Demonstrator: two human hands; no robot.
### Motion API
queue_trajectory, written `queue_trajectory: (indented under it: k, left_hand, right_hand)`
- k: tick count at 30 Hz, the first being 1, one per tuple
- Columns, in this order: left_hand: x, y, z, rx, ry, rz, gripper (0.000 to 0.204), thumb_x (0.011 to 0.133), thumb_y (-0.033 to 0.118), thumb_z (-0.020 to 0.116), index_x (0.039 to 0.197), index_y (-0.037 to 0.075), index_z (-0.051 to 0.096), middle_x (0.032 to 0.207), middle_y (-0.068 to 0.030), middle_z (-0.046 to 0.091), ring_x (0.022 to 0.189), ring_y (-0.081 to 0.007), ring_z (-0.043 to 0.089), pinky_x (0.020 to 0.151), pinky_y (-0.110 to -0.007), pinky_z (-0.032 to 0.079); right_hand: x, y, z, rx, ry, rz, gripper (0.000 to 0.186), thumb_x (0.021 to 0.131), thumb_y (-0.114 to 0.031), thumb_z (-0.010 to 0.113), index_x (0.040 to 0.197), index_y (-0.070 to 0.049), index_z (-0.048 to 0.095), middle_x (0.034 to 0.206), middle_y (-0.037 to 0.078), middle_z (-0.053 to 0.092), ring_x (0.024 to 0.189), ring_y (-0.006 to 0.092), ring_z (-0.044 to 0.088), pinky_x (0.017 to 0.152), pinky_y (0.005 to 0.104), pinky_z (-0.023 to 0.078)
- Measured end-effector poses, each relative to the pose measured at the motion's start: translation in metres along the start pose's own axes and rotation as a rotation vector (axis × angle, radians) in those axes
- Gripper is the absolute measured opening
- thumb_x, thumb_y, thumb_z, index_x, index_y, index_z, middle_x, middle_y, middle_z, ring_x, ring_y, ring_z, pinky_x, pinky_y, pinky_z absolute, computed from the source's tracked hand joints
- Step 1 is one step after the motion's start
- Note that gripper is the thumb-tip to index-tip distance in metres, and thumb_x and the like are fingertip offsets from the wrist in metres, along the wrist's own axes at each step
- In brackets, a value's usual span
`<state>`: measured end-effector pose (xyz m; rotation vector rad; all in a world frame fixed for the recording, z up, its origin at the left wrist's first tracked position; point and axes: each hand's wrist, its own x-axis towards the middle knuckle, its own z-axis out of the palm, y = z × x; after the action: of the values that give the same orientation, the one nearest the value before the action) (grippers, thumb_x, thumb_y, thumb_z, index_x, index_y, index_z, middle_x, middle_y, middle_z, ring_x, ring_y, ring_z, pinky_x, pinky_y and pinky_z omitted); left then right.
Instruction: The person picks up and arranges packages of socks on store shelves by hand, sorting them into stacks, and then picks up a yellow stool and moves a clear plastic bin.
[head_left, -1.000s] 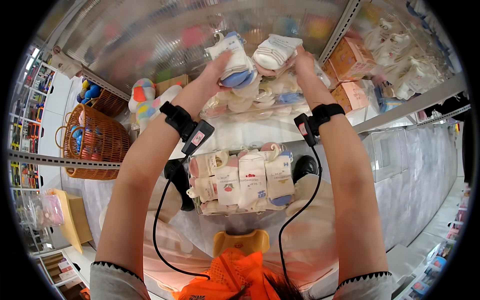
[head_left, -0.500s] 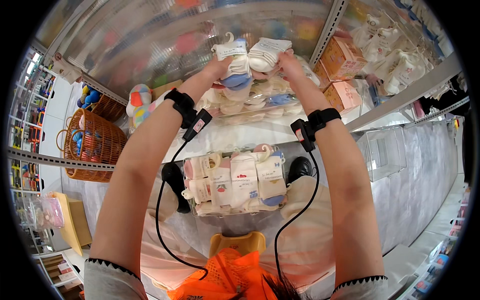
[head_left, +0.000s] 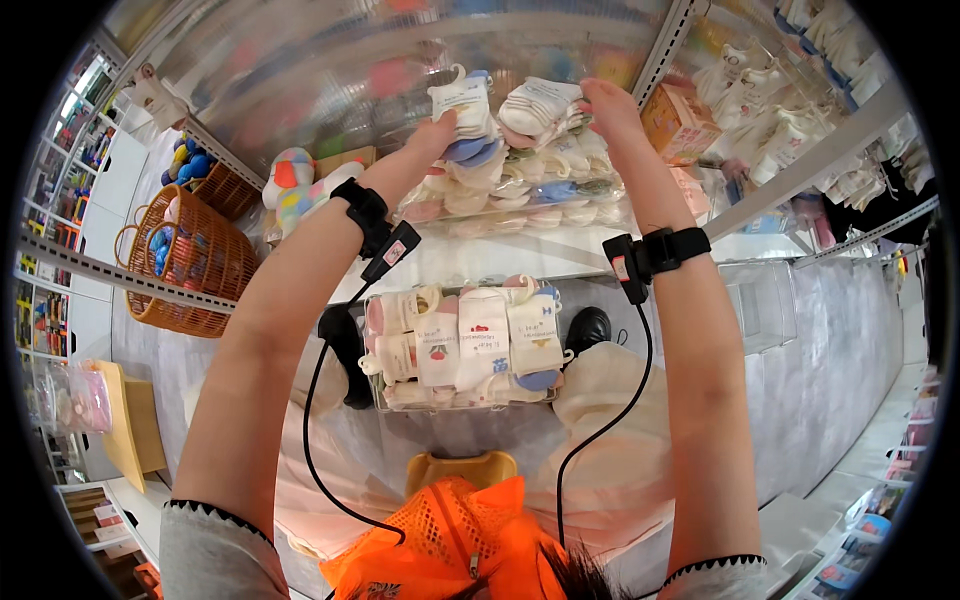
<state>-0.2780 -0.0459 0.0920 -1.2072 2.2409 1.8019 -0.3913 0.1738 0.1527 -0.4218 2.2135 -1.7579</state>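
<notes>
At the back of the shelf, my left hand (head_left: 431,140) grips a bundle of white socks with blue heels (head_left: 461,100) and a pale hanger. My right hand (head_left: 615,112) is at the right edge of a folded white sock bundle (head_left: 536,101), its fingers loosely apart. Both bundles sit over a clear container (head_left: 525,218) heaped with pale socks on the white shelf (head_left: 500,258). Below, between my feet, a clear bin (head_left: 455,402) holds packed socks with printed bands and small hangers.
Wicker baskets (head_left: 185,265) and plush toys (head_left: 290,178) are at left, pink boxes (head_left: 678,125) and hanging garments (head_left: 780,120) at right. A metal post (head_left: 668,45) and rail (head_left: 800,175) frame the shelf. An empty clear bin (head_left: 760,310) and yellow stool (head_left: 460,470) are lower.
The two bundles have settled closer onto the heap at the back. My right hand has moved rightward from its bundle, fingers loosened; my left still grips its bundle.
</notes>
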Motion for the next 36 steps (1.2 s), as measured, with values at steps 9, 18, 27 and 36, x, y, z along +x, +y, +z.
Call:
queue_trajectory:
  k: [9, 18, 27, 36]
  left_hand:
    - [-0.073, 0.043, -0.028, -0.348, 0.490, 0.563, 0.032, 0.086, 0.026, 0.043, 0.104, 0.000, 0.050, 0.088, -0.0131, 0.059, 0.069, -0.0201, 0.057, 0.063, -0.031, 0.046]
    - [-0.136, 0.068, -0.062, -0.170, 0.629, 1.066, 0.018, 0.086, 0.016, 0.044, 0.100, 0.008, 0.053, 0.090, -0.0041, 0.058, 0.065, -0.0133, 0.054, 0.053, -0.025, 0.044]
    - [-0.170, 0.106, -0.067, 0.623, 0.875, 1.665, 0.018, 0.076, 0.012, 0.060, 0.093, 0.009, 0.058, 0.081, -0.0051, 0.059, 0.077, -0.0199, 0.057, 0.068, -0.029, 0.045]
    - [-0.181, 0.091, -0.028, -0.508, 0.497, 0.892, 0.031, 0.080, 0.023, 0.063, 0.098, -0.001, 0.055, 0.091, -0.0059, 0.056, 0.083, -0.0134, 0.052, 0.072, -0.029, 0.043]
  right_hand:
    - [-0.117, -0.025, 0.065, 0.176, -0.961, 0.240, 0.045, 0.085, -0.044, 0.050, 0.107, -0.005, 0.053, 0.104, 0.008, 0.058, 0.089, 0.0165, 0.058, 0.078, 0.0291, 0.044]
    - [-0.214, -0.058, 0.124, 0.437, -1.073, 0.187, 0.038, 0.086, -0.035, 0.055, 0.099, 0.000, 0.054, 0.097, 0.013, 0.061, 0.086, 0.0190, 0.061, 0.080, 0.0282, 0.047]
    - [-0.224, -0.066, 0.130, 0.625, -0.955, 0.160, 0.029, 0.082, -0.033, 0.060, 0.087, -0.005, 0.057, 0.082, 0.005, 0.063, 0.075, 0.0162, 0.063, 0.070, 0.0265, 0.048]
    - [-0.160, -0.056, 0.085, 0.541, -0.421, -0.053, 0.049, 0.091, -0.045, 0.036, 0.077, -0.006, 0.061, 0.079, 0.007, 0.064, 0.067, 0.0143, 0.059, 0.060, 0.0260, 0.043]
